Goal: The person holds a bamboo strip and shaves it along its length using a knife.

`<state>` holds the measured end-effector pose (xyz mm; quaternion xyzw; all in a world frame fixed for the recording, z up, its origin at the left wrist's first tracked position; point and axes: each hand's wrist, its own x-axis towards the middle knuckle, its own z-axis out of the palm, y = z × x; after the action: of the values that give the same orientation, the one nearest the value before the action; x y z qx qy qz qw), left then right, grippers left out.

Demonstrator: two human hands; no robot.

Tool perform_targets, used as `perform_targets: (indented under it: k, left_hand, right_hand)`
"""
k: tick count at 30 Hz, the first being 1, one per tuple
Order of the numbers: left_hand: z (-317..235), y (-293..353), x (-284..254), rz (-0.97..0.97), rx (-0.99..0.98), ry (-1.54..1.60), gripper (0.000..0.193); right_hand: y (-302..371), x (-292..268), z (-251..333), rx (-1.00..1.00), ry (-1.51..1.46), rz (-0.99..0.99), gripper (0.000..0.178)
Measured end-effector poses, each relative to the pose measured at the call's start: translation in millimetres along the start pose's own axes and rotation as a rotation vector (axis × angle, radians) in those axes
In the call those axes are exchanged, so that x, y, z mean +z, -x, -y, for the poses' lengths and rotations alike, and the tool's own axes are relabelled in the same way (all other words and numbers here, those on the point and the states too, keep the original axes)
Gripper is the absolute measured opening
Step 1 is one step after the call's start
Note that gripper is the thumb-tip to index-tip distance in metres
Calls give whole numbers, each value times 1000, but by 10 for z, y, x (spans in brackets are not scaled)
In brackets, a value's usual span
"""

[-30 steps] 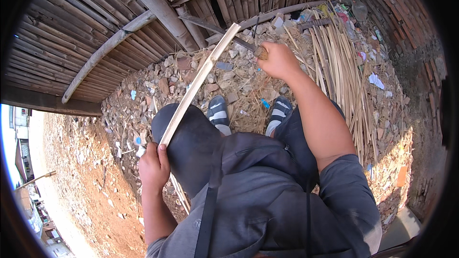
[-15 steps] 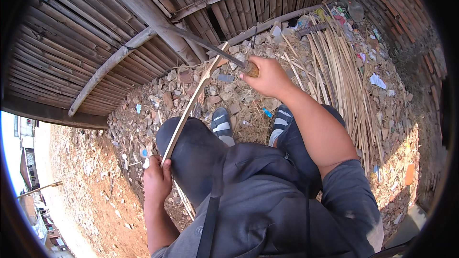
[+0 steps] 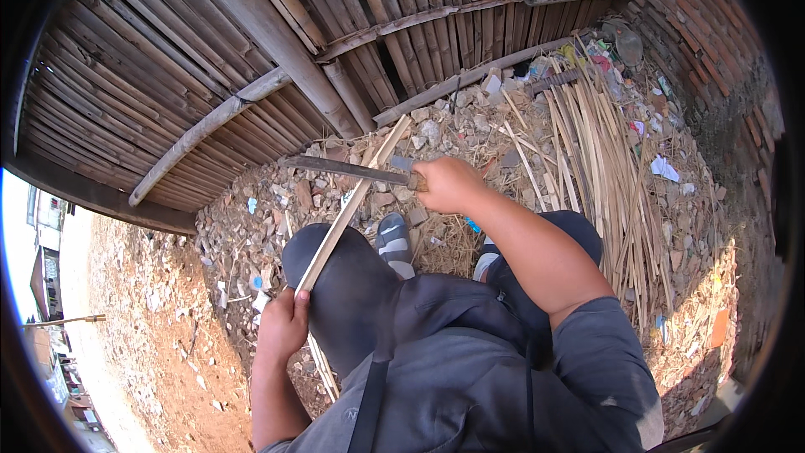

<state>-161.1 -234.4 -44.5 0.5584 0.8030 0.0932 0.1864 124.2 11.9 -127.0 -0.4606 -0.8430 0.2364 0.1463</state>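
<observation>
A pale split-bamboo strip (image 3: 345,211) slants up and away from my left hand (image 3: 283,324), which is closed round its near end beside my left knee. My right hand (image 3: 448,185) grips the wooden handle of a long machete (image 3: 348,169). The dark blade points left and crosses the strip toward its far end. Whether the edge bites into the bamboo or only rests against it, I cannot tell. More thin strips (image 3: 322,368) lie beside my left thigh, partly hidden by my leg.
A pile of long bamboo strips (image 3: 597,176) lies on the rubble at the right. Ahead rises a bamboo slat wall (image 3: 453,33) with thick poles; a brick wall (image 3: 704,33) stands at far right. My sandalled foot (image 3: 392,243) rests on broken stones, with litter scattered about.
The machete has come down and nearer along the strip, its blade swinging from above the strip's tip to lie across it. The left hand has shifted slightly, still holding the strip.
</observation>
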Motion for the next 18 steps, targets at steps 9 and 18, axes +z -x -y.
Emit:
perform_targets:
  k: [9,18]
  left_hand:
    - [110,5,40,77,-3,145,37]
    - [200,22,1,88,-15,160,39]
  right_hand:
    - [85,-109,198,-38,63,140,25]
    - [35,-196,163,-43,193,10,30]
